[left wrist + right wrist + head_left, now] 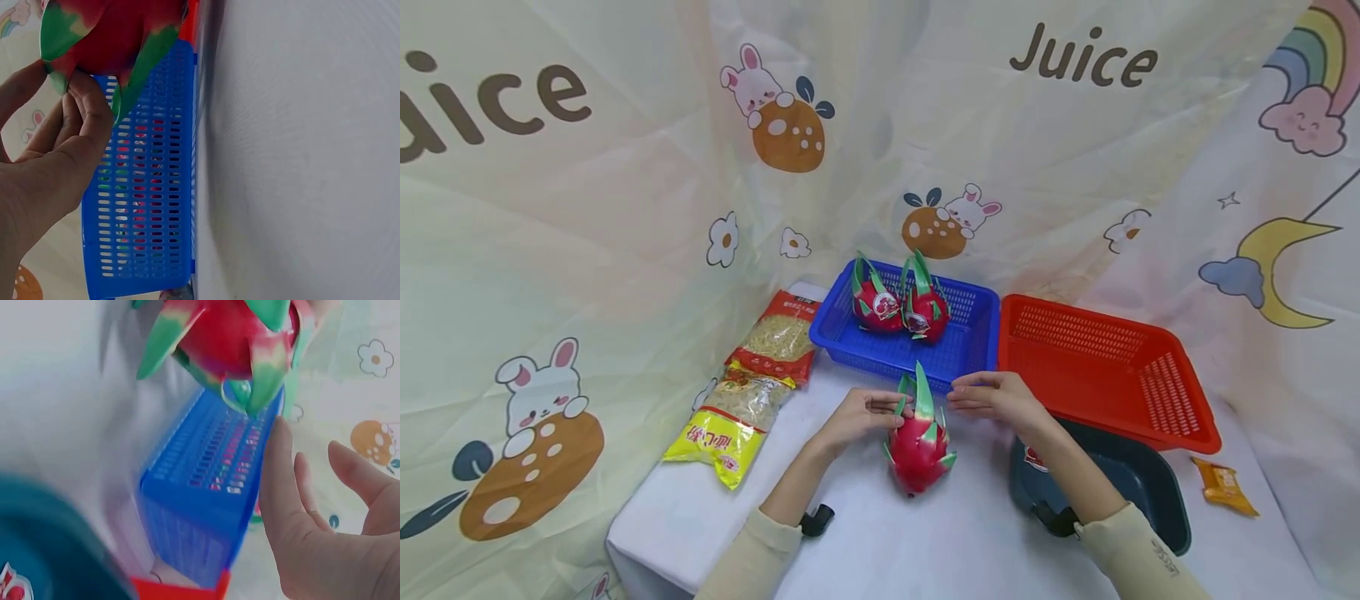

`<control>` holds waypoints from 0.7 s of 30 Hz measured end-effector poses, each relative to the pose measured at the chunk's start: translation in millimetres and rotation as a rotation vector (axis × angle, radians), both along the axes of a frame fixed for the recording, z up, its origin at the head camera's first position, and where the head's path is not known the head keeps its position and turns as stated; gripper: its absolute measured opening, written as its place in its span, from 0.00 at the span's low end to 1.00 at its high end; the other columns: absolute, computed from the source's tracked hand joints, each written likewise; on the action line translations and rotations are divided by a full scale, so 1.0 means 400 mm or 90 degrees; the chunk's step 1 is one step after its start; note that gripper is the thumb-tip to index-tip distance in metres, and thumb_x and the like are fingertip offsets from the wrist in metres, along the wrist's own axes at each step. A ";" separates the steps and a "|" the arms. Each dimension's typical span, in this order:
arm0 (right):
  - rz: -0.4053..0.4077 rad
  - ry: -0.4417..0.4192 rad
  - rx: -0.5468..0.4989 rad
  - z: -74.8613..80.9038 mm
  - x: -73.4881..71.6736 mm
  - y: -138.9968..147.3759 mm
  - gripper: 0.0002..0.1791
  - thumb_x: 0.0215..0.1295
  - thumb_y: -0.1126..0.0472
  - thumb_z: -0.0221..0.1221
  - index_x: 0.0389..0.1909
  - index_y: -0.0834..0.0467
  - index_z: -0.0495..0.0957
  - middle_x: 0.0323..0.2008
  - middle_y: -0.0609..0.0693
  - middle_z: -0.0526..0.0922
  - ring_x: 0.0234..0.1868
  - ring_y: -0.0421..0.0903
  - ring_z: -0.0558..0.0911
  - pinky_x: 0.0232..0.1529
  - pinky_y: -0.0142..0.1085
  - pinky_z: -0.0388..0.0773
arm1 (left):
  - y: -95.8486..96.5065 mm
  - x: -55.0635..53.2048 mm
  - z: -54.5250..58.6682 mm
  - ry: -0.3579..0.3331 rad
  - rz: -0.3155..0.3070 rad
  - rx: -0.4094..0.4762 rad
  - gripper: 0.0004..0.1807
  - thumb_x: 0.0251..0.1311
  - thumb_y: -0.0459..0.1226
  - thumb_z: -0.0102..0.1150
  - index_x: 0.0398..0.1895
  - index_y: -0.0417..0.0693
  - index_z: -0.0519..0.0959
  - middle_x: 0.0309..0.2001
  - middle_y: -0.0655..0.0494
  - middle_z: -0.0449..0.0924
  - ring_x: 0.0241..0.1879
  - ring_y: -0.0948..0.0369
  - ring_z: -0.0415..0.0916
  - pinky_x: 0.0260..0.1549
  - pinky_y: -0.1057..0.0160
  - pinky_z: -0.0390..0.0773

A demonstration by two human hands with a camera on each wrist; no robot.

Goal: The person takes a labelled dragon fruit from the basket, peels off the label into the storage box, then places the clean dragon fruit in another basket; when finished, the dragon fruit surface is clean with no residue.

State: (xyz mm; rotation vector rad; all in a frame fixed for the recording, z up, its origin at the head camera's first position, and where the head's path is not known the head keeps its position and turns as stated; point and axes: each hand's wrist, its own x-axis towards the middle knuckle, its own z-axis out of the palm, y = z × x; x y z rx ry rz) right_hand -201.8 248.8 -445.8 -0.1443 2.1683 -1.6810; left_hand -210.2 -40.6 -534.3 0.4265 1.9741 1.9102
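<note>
A red dragon fruit with green leaf tips rests on the white table in front of the blue basket. At its left side, my left hand pinches one of its leaves; in the left wrist view, the thumb and fingertips of that hand meet at a green tip. My right hand hovers to the right of the fruit, apart from it and holding nothing. Its fingers and thumb are spread in the right wrist view. Two more dragon fruits sit inside the blue basket.
A red basket stands right of the blue one. Under my right forearm lies a dark teal tray with a dragon-fruit sticker, and a small orange packet is beside it. Two food bags, yellow and red, lie at the left.
</note>
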 end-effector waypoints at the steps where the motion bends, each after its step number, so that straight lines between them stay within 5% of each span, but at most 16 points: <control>1: 0.001 -0.008 -0.011 -0.004 -0.006 -0.010 0.26 0.76 0.59 0.61 0.66 0.72 0.74 0.54 0.64 0.87 0.56 0.59 0.87 0.62 0.54 0.78 | 0.000 0.000 0.000 -0.001 -0.002 0.001 0.24 0.63 0.36 0.71 0.62 0.36 0.82 0.51 0.46 0.88 0.49 0.58 0.85 0.53 0.60 0.85; 10: 0.003 -0.045 -0.048 -0.028 -0.038 -0.081 0.22 0.76 0.65 0.59 0.65 0.74 0.74 0.54 0.67 0.86 0.54 0.59 0.87 0.56 0.50 0.83 | -0.004 0.002 0.001 -0.001 -0.006 -0.002 0.23 0.64 0.37 0.71 0.61 0.39 0.83 0.50 0.47 0.89 0.51 0.55 0.86 0.54 0.58 0.84; 21: -0.052 -0.073 -0.022 -0.044 -0.040 -0.105 0.23 0.68 0.65 0.68 0.59 0.73 0.79 0.41 0.59 0.89 0.41 0.52 0.91 0.46 0.44 0.88 | -0.008 0.000 0.000 0.001 -0.037 0.005 0.22 0.66 0.40 0.70 0.61 0.41 0.84 0.49 0.49 0.89 0.51 0.56 0.86 0.54 0.55 0.84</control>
